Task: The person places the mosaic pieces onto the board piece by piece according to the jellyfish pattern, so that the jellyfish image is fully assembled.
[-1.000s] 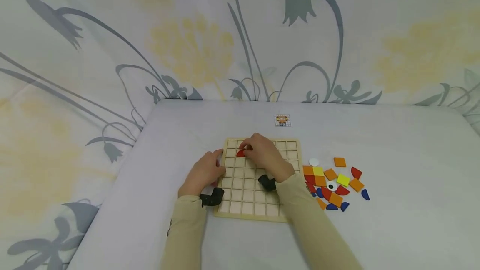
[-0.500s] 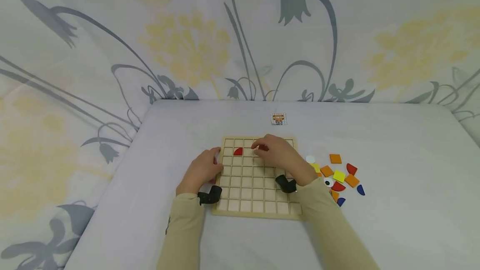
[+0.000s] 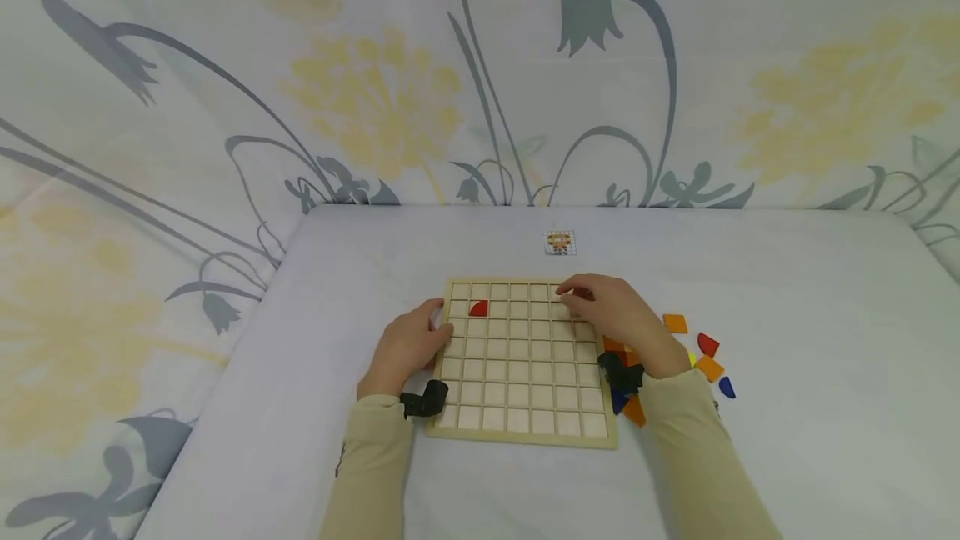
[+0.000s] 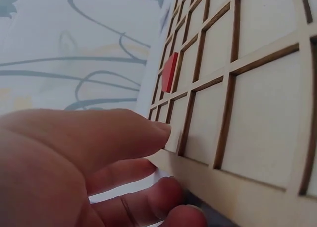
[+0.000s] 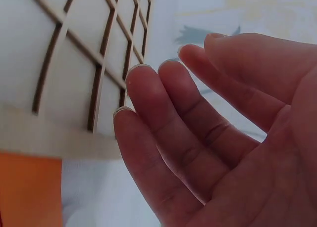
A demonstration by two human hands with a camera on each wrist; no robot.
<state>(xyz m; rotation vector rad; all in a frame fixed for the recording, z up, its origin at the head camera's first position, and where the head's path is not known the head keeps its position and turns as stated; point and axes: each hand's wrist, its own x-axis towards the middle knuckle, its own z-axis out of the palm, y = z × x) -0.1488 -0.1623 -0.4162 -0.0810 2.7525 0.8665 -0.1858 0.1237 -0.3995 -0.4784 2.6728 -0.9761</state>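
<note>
A wooden grid board (image 3: 521, 442) lies on the white surface. One red quarter-circle tile (image 3: 479, 308) sits in a cell near its upper left corner, and the left wrist view shows the same red tile (image 4: 170, 72) in its cell. My left hand (image 3: 408, 346) holds the board's left edge, thumb on the rim and the other fingers below it. Over the upper right of the board hovers my right hand (image 3: 618, 311), its fingers loosely bent. In the right wrist view, nothing lies between the thumb and fingers of that right hand (image 5: 198, 138).
A small printed pattern card (image 3: 560, 242) lies behind the board. To the right are several loose tiles, among them an orange square (image 3: 675, 323), a red quarter-circle (image 3: 707, 345) and a blue piece (image 3: 727, 387). My right arm covers some. A flower-patterned cloth (image 3: 390, 98) rises behind.
My right hand has let go of the red quarter-circle tile, leaving it in its cell, and has moved right across the board. The left hand has stayed at the left edge.
</note>
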